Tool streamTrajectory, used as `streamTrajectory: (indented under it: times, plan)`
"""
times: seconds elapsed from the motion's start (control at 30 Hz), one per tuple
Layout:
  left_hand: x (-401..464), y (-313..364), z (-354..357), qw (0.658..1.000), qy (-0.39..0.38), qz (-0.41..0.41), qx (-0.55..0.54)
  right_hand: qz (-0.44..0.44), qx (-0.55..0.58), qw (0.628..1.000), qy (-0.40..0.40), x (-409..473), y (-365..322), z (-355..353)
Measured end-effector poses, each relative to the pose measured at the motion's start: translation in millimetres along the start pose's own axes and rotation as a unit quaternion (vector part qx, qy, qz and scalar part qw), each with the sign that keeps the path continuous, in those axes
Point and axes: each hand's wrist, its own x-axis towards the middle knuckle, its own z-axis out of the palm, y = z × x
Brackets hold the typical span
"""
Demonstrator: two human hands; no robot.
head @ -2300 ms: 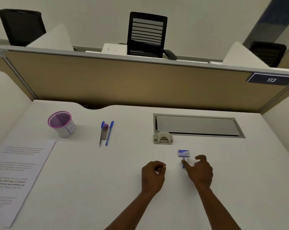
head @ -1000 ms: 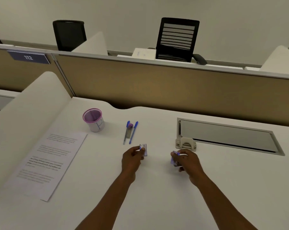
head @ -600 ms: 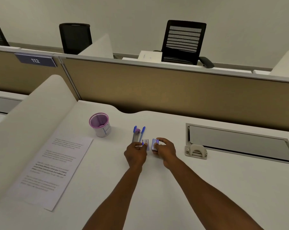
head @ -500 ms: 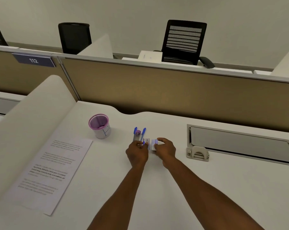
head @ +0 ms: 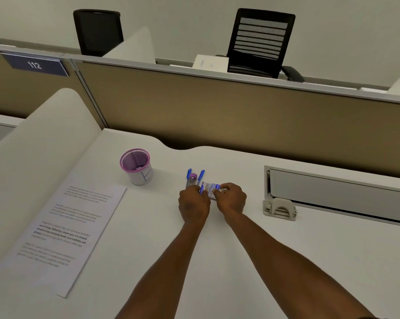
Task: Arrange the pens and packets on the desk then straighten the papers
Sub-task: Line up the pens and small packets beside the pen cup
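Observation:
Two small white-and-blue packets (head: 210,188) lie side by side on the white desk (head: 228,254), pressed together between my hands. My left hand (head: 193,204) grips the left packet and my right hand (head: 231,199) grips the right one. Just behind them lie two blue pens (head: 201,174) with a purple-capped tube (head: 192,178) between them; my left hand covers their near ends. A printed paper sheet (head: 63,231) lies at the desk's left.
A purple-rimmed mesh cup (head: 136,165) stands behind the paper. A grey cable hatch (head: 337,194) with a flip latch (head: 279,209) sits at the right. A tan partition (head: 217,111) closes the back, a white divider (head: 28,162) the left.
Both hands carried one packet each leftward from the desk's middle to beside the pens, then brought the two packets together until they touch.

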Motion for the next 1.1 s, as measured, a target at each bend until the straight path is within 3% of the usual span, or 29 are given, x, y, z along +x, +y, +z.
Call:
streamTrajectory:
  times: [0.27, 0.43, 0.67, 0.97, 1.1]
  plan:
    - [-5.4, -0.7, -5.7, 1.0, 0.016, 0.026, -0.007, -0.026, 0.005, 1.0, -0.004, -8.5, -1.3, -1.5]
    - [0.2, -2.4, -16.2, 0.992, 0.093, 0.056, -0.065, -0.054, -0.009, 0.998, -0.021, -10.8, -2.9, 2.0]
    - [30.6, -28.4, -27.4, 0.997, -0.051, 0.058, 0.011, -0.066, -0.019, 0.997, -0.03, -9.1, -3.8, 6.6]
    - [33.6, -32.4, -27.1, 0.996, -0.076, 0.043, 0.014, -0.071, -0.028, 0.997, -0.018, -16.7, -1.9, -1.7]
    - [23.8, -32.1, -39.2, 0.996, -0.074, 0.04, 0.003, -0.139, -0.064, 0.988, -0.028, -26.5, 6.1, -22.4]
